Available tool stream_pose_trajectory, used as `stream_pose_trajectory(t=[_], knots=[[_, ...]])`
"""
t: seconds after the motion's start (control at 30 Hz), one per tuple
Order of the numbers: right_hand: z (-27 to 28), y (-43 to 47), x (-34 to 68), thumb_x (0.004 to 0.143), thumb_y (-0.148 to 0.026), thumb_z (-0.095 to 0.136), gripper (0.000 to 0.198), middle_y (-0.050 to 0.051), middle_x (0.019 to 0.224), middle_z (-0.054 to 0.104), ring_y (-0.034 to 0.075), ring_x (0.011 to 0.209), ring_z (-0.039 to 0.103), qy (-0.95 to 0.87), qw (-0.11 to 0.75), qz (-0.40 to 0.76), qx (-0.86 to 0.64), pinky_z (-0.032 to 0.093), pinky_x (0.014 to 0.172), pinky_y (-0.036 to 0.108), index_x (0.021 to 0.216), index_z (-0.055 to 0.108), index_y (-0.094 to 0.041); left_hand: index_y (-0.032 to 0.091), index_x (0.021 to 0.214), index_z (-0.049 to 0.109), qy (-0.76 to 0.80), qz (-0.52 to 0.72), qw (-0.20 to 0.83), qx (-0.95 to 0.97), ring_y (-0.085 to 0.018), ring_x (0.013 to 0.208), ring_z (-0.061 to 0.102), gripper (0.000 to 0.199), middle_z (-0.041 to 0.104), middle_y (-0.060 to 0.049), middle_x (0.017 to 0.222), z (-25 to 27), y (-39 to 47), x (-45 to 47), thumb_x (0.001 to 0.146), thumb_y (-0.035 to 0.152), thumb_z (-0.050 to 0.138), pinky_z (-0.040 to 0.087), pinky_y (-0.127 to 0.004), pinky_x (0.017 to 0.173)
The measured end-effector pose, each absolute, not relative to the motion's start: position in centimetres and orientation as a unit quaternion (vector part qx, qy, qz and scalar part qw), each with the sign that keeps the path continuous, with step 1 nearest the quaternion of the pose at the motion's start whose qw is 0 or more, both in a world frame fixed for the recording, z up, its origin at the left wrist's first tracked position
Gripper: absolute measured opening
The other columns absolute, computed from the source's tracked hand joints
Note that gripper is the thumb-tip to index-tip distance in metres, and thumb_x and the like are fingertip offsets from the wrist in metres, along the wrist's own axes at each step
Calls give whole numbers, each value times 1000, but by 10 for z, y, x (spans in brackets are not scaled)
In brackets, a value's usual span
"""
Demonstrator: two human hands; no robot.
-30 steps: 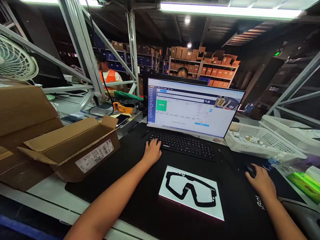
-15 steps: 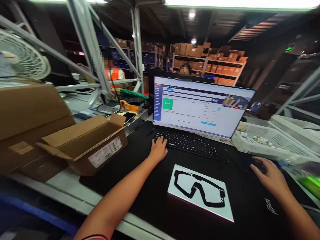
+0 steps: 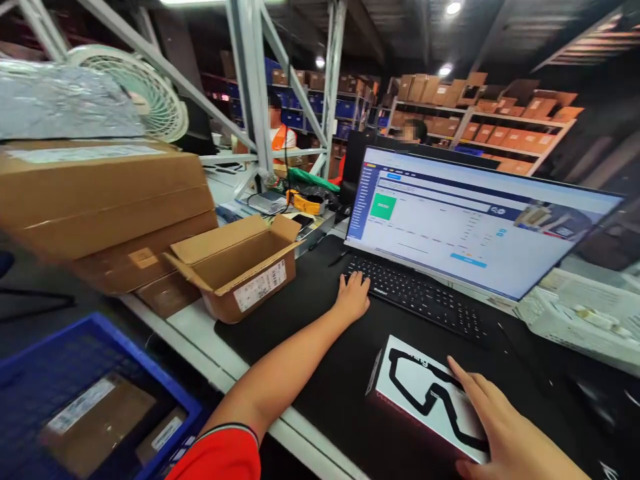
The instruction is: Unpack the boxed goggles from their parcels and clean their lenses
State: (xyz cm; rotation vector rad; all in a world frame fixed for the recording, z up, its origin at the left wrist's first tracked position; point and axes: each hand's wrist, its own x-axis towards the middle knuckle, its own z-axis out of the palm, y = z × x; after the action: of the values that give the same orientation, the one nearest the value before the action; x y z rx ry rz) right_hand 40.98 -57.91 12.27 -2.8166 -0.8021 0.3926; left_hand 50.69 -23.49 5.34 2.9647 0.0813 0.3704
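Note:
My left hand [image 3: 353, 297] lies on the left end of the black keyboard [image 3: 415, 293], fingers stretched over the keys and holding nothing. A white box with a black goggle-shaped outline [image 3: 417, 380] is in front of the keyboard. My right hand [image 3: 495, 420] grips its right end, fingers along the far edge and the thumb at the near side. Part of the box is hidden behind that hand. Behind the keyboard stands a lit monitor [image 3: 465, 220] showing a web page with a green square.
An open cardboard box [image 3: 250, 267] with a label stands left on the black mat [image 3: 310, 373]. Larger cartons [image 3: 125, 200] are stacked beyond it. A blue crate [image 3: 95, 327] with parcels sits lower left. A mouse [image 3: 593, 403] and white basket [image 3: 575, 320] are right. Two people are beyond the desk.
My right hand has moved left from the mat beside the mouse onto the white box and closed on its right end. My left hand stays on the keyboard. The view has turned left.

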Motion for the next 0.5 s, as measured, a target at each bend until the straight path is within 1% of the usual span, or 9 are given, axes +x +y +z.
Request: stream_pose_trajectory(t=[0.07, 0.17, 0.23, 0.3, 0.4, 0.5], knots=[[129, -573, 402, 64, -33, 74, 119, 12, 151, 46, 32, 132, 55, -241, 113, 129, -955, 55, 102, 42, 165, 10, -31, 14, 147, 47, 26, 129, 72, 989, -32, 149, 33, 56, 41, -18, 158, 53, -234, 508, 91, 22, 52, 24, -63, 123], [132, -573, 390, 62, -35, 76, 118, 11, 140, 54, 29, 122, 61, -224, 160, 93, -957, 56, 99, 41, 164, 16, -30, 15, 146, 48, 20, 131, 62, 989, -32, 149, 35, 55, 41, -18, 158, 52, -232, 510, 91, 22, 51, 27, -62, 122], [132, -580, 382, 61, -38, 80, 119, 10, 136, 58, 30, 117, 63, -213, 185, 59, -958, 57, 96, 43, 163, 20, -31, 15, 145, 48, 16, 129, 53, 990, -32, 148, 36, 55, 42, -18, 157, 52, -230, 511, 91, 22, 52, 30, -62, 121], [133, -594, 374, 59, -40, 82, 119, 11, 137, 58, 32, 119, 63, -198, 204, 8, -959, 56, 99, 46, 162, 22, -32, 15, 145, 49, 12, 130, 43, 991, -33, 147, 38, 54, 42, -19, 157, 52, -228, 511, 92, 23, 51, 31, -62, 120], [136, -627, 358, 58, -44, 85, 119, 12, 144, 55, 35, 127, 59, -143, 231, -70, -960, 52, 106, 50, 161, 26, -31, 13, 145, 49, 6, 132, 29, 991, -34, 147, 38, 52, 43, -20, 156, 52, -226, 512, 94, 24, 49, 32, -61, 120], [137, -669, 336, 55, -53, 87, 120, 13, 138, 60, 38, 122, 62, -39, 271, -145, -951, 52, 104, 54, 159, 31, -29, 11, 145, 49, 5, 134, 18, 991, -34, 146, 38, 53, 43, -20, 156, 51, -224, 514, 95, 26, 49, 33, -59, 120]])
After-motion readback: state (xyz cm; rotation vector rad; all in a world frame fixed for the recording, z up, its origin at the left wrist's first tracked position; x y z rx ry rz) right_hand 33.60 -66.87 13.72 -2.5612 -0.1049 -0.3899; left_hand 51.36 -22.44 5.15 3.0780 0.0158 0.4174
